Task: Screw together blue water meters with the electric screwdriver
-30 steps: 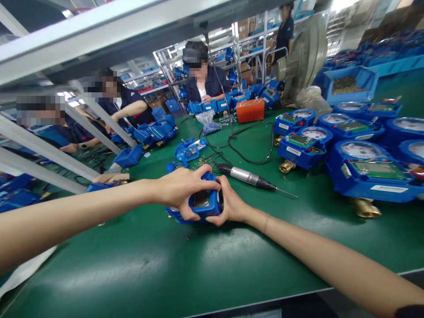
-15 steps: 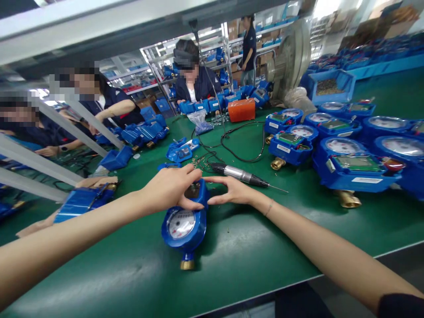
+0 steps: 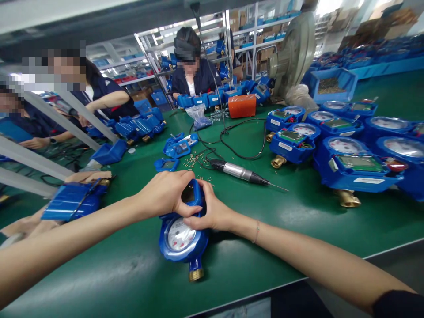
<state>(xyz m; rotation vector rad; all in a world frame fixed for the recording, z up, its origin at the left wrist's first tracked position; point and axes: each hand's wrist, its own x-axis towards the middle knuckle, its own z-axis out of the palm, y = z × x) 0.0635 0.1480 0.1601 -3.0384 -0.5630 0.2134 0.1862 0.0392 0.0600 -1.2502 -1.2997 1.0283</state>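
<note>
A blue water meter [image 3: 181, 240] with a round white dial and a brass threaded end lies on the green table in front of me. My left hand [image 3: 168, 192] grips the far part of its housing, thumb on the near side of the display window and fingers over the far edge. From the right, my right hand [image 3: 212, 207] is wrapped round the same part, its thumb close to my left thumb. Both hands partly hide the display section. An electric screwdriver [image 3: 243, 172] lies beyond my right hand, and small screws [image 3: 195, 160] are scattered past the meter.
Several blue meters with exposed circuit boards [image 3: 357, 163] stand at the right. Loose blue covers [image 3: 179, 145] lie beyond the screws. An orange box [image 3: 241, 106], a black cable and a blue bin [image 3: 333, 86] are farther back. Co-workers sit across the table and at the left.
My right hand has moved left and closed round the housing. The meter has turned slightly, its brass end swinging to the right. My left hand keeps its hold.
</note>
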